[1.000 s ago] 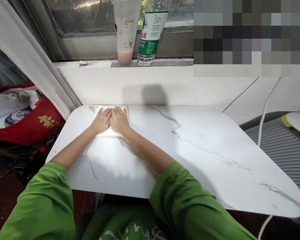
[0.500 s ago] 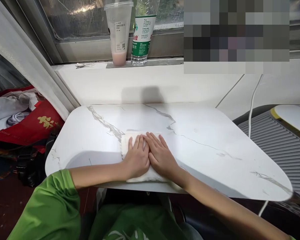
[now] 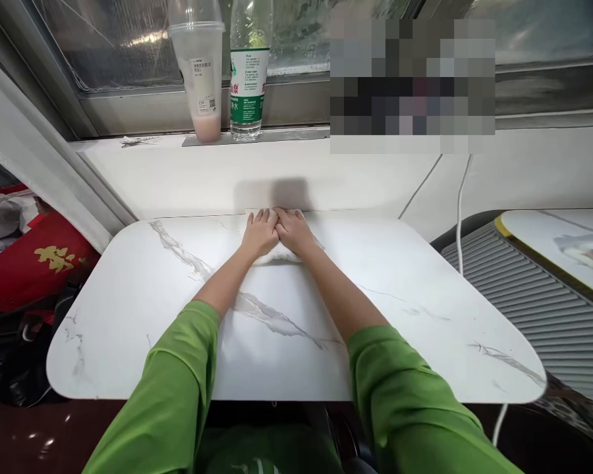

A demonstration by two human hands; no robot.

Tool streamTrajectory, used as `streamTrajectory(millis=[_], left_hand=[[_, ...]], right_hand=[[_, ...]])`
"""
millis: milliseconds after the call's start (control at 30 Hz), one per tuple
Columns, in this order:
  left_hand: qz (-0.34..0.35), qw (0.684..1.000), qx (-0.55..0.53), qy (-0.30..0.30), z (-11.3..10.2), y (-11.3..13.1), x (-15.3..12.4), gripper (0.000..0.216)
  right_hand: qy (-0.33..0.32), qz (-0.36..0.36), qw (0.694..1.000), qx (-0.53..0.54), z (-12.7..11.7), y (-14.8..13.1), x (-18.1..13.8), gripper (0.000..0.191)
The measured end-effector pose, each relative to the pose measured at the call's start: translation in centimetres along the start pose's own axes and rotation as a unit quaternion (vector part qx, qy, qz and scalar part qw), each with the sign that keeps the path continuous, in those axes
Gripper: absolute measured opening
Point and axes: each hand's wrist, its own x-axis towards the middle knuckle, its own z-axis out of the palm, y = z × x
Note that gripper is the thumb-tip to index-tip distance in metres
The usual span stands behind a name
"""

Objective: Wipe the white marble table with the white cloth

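Observation:
My left hand (image 3: 260,235) and my right hand (image 3: 293,232) lie side by side on a folded white cloth (image 3: 280,254). Both are open, palms down, with the fingers stretched out flat and the thumbs and index sides touching. They press the cloth against the white marble-patterned tabletop (image 3: 128,316), at its far edge near the wall. Most of the cloth is hidden under my hands; its near edge and parts of its sides show.
On the window sill stand a plastic cup with a little pink drink (image 3: 197,79) and a clear water bottle (image 3: 247,85). A white cable (image 3: 459,224) runs down the wall behind the table's right side. At the left lies a red bag (image 3: 44,257) beside a curtain.
Both hands have slid the cloth away from me, from the near edge of the tabletop to its far edge. My arms are now stretched forward over the table.

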Motion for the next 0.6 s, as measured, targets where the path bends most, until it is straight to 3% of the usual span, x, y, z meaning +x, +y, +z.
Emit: streamTrajectory(millis=[167,300,400,533,600], left_hand=[[0.000,0.999,0.032,-0.031,0.0,0.2,0.1,0.056],[-0.003,0.999,0.034,-0.039,0.4,2.4,-2.6,0.056],[0.027,0.998,0.026,-0.045,0.8,5.9,-6.3,0.058],[0.049,0.998,0.007,-0.048,1.7,12.3,-11.1,0.062],[0.093,0.994,0.004,-0.064,2.2,15.5,-12.6,0.063]], right_hand=[[-0.006,-0.003,1.000,0.001,-0.2,0.2,-0.4,0.056],[-0.026,-0.017,0.999,-0.031,-1.4,0.4,-4.3,0.055],[-0.021,-0.051,0.997,-0.048,-2.7,1.4,-9.4,0.053],[0.021,-0.067,0.997,-0.033,-5.0,3.7,-17.7,0.053],[0.035,-0.059,0.997,-0.029,-6.4,5.1,-21.7,0.055]])
